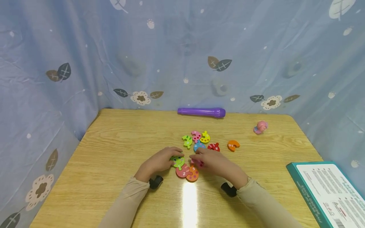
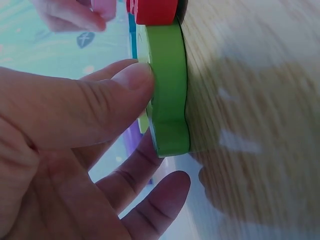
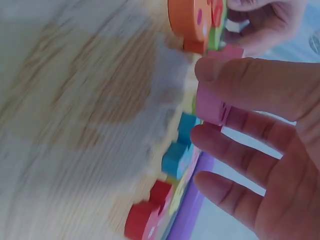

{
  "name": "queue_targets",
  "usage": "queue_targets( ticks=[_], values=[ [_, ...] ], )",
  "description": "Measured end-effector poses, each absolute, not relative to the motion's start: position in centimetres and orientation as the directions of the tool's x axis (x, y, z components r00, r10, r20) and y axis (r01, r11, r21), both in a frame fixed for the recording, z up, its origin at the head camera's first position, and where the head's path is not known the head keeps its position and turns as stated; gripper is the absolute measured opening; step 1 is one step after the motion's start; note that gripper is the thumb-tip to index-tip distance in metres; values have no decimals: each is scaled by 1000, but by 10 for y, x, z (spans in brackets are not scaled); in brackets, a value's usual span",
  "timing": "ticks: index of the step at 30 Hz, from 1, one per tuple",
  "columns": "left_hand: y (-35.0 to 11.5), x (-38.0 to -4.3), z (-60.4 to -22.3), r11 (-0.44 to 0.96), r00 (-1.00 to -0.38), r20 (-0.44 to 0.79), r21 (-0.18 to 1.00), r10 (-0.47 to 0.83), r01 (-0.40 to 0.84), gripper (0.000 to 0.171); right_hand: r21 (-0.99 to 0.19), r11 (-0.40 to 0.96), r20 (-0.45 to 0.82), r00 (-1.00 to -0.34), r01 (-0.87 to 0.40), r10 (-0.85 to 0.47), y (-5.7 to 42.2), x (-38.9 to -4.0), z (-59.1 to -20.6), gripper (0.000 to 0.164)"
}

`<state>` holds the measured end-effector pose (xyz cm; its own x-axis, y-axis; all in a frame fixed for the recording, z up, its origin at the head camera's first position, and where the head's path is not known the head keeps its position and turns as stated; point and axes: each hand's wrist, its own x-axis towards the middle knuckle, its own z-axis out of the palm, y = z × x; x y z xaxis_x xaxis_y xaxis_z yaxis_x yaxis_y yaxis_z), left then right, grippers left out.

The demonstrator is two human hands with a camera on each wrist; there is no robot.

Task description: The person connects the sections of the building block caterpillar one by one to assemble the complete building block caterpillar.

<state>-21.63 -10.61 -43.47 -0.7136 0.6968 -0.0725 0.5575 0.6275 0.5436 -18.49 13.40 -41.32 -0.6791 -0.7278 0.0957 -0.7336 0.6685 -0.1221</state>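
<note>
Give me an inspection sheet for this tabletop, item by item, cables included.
Surface: wooden table; glare near the front.
Job's things: green face piece, piece 2 and piece 3 lie together; yellow piece, blue piece and others lie beyond.
Clutter: purple stick at back, pink figurine at back right, box at right front.
Hands: left hand grips the green face piece; right hand pinches a pink piece.
Cables: nothing seen.
Surroundings: blue patterned curtain behind and at both sides.
</note>
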Motion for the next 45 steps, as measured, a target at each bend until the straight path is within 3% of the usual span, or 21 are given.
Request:
queue_targets(
  ticks=[7, 19, 22, 27, 32, 45],
  values=[
    [-106, -217, -435, 620, -709, -74, 555, 701, 554, 41, -136, 643, 11, -650, -754, -760, 125, -188, -415, 33],
    [-107, -218, -433, 616, -707, -77, 562, 703, 552, 42, -55, 625, -26, -625, -779, -780, 120, -193, -421, 40],
    [-107, -218, -434, 616, -706, -78, 561, 704, 552, 41, -95, 620, -32, -620, -779, -784, 123, -192, -419, 43],
    [-107, -218, -435, 618, -705, -84, 562, 704, 550, 41, -203, 689, 3, -704, -696, -710, 132, -200, -409, 46],
    [-106, -219, -435, 622, -706, -89, 557, 703, 550, 41, -195, 776, 48, -796, -599, -603, 132, -218, -398, 44],
    [-107, -217, -432, 595, -690, -65, 567, 721, 569, 42, -74, 832, -182, -813, -549, -553, 88, -261, -401, 59]
  ],
)
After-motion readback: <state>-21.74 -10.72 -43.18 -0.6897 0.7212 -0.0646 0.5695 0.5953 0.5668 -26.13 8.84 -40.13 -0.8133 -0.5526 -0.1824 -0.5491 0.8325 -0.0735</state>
